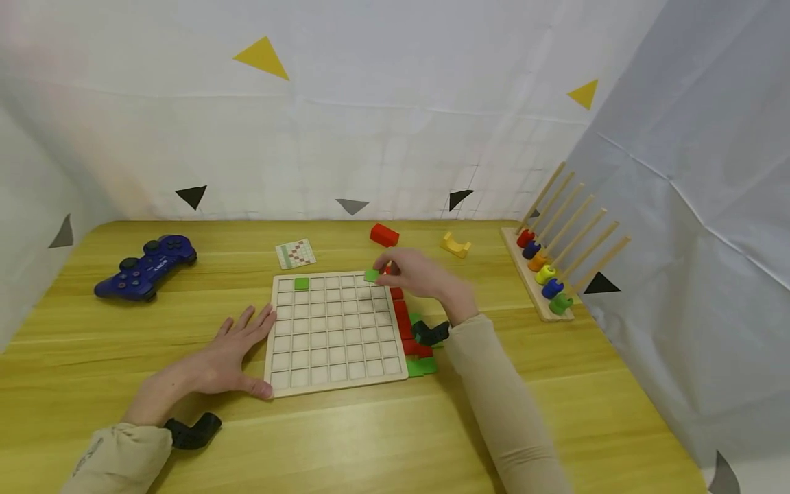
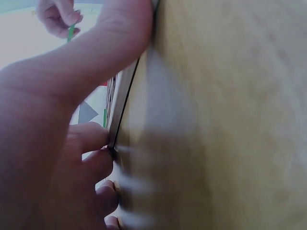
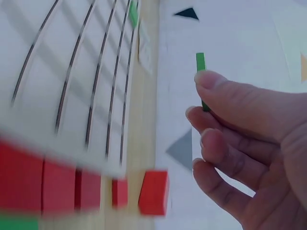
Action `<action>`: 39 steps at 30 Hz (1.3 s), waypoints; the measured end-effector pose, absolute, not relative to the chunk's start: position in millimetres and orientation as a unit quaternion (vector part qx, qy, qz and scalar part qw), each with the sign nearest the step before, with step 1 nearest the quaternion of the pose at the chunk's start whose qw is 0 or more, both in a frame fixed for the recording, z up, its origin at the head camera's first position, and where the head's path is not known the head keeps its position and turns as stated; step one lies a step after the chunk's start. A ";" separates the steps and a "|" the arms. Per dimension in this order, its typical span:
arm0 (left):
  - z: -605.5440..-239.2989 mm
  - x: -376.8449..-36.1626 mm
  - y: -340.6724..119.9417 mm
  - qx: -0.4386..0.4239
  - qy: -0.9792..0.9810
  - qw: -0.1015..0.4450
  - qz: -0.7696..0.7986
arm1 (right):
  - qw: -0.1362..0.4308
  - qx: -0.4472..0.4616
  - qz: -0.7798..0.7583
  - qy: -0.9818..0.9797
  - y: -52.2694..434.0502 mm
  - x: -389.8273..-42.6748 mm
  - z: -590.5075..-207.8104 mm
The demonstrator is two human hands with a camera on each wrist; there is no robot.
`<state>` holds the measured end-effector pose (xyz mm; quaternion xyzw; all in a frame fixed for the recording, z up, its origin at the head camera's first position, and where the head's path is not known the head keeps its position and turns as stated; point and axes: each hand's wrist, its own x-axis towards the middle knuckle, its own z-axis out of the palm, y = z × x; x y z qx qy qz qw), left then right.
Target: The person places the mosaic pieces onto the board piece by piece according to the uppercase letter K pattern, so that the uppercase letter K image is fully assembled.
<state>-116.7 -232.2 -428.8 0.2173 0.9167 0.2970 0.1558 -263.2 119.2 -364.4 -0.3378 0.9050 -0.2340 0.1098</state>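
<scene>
A pale wooden grid board (image 1: 336, 333) lies on the yellow table, with one green tile (image 1: 301, 283) set in its top row near the left. My right hand (image 1: 415, 273) hovers over the board's far right corner and pinches a small green tile (image 1: 372, 276) (image 3: 200, 64) between thumb and fingers. My left hand (image 1: 230, 350) lies flat on the table, fingers spread, touching the board's left edge (image 2: 117, 124). A row of red tiles (image 1: 402, 322) (image 3: 57, 184) and some green tiles (image 1: 422, 366) lie along the board's right side.
A blue game controller (image 1: 147, 266) sits at far left. A pattern card (image 1: 295, 253), a red block (image 1: 384, 234) and a yellow piece (image 1: 455, 244) lie behind the board. A rod rack with coloured beads (image 1: 546, 264) stands at right. White cloth walls enclose the table.
</scene>
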 end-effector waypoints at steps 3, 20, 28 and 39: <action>-427.5 -116.5 -231.7 0.218 0.917 0.157 0.295 | 0.111 -0.344 -0.244 0.900 100.2 -258.7 -360.5; -426.8 -116.7 -229.7 0.217 0.916 0.159 0.298 | 0.105 -0.363 -0.297 0.877 26.1 -245.5 -364.8; -427.7 -117.3 -231.3 0.220 0.917 0.154 0.296 | 0.103 -0.360 -0.281 0.884 13.9 -247.1 -378.4; -428.7 -118.2 -231.5 0.218 0.916 0.156 0.297 | 0.109 -0.377 -0.203 0.897 -6.7 -251.1 -414.7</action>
